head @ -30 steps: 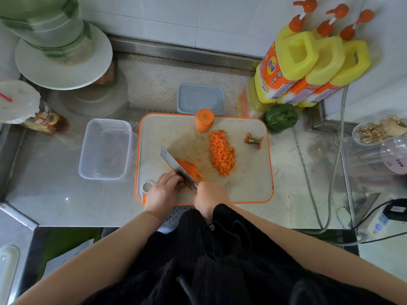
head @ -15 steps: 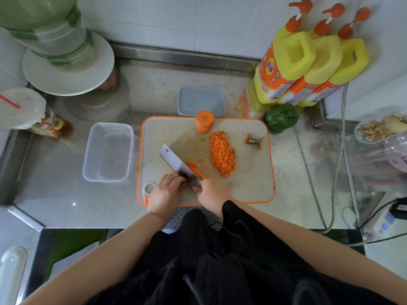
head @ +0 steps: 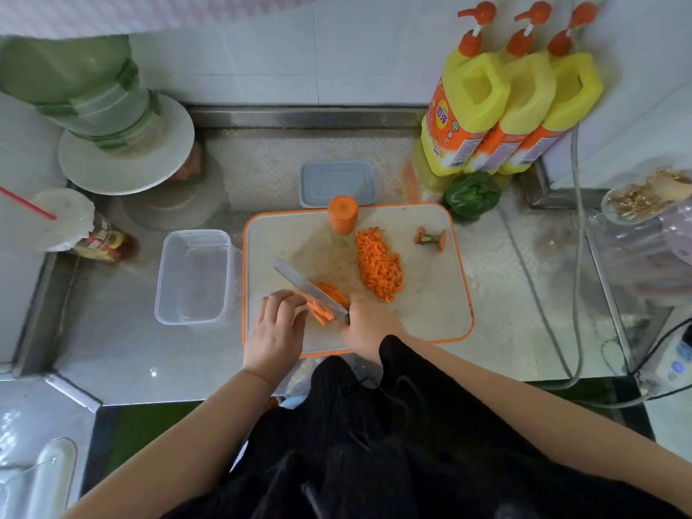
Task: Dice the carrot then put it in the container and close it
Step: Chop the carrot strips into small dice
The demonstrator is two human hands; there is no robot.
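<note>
On the orange-rimmed cutting board (head: 430,312), my right hand (head: 369,324) grips the handle of a cleaver (head: 305,284) whose blade lies across a bundle of carrot strips (head: 325,301). My left hand (head: 277,324) presses its fingertips on the strips just left of the blade. A pile of diced carrot (head: 378,264) lies in the board's middle. An uncut carrot piece (head: 342,215) stands upright at the far edge, and the carrot's stem end (head: 430,237) lies at the far right. The clear empty container (head: 194,277) sits left of the board; its grey lid (head: 337,183) lies behind the board.
Three yellow pump bottles (head: 505,106) and a green pepper (head: 472,194) stand at the back right. A water jug on a white stand (head: 112,144) and a lidded cup with a straw (head: 60,219) are at the left. Cables (head: 576,294) run along the right.
The cleaver has shifted along the carrot strips, and more of the strips now shows on my left hand's side of the blade. The camera view has tilted slightly.
</note>
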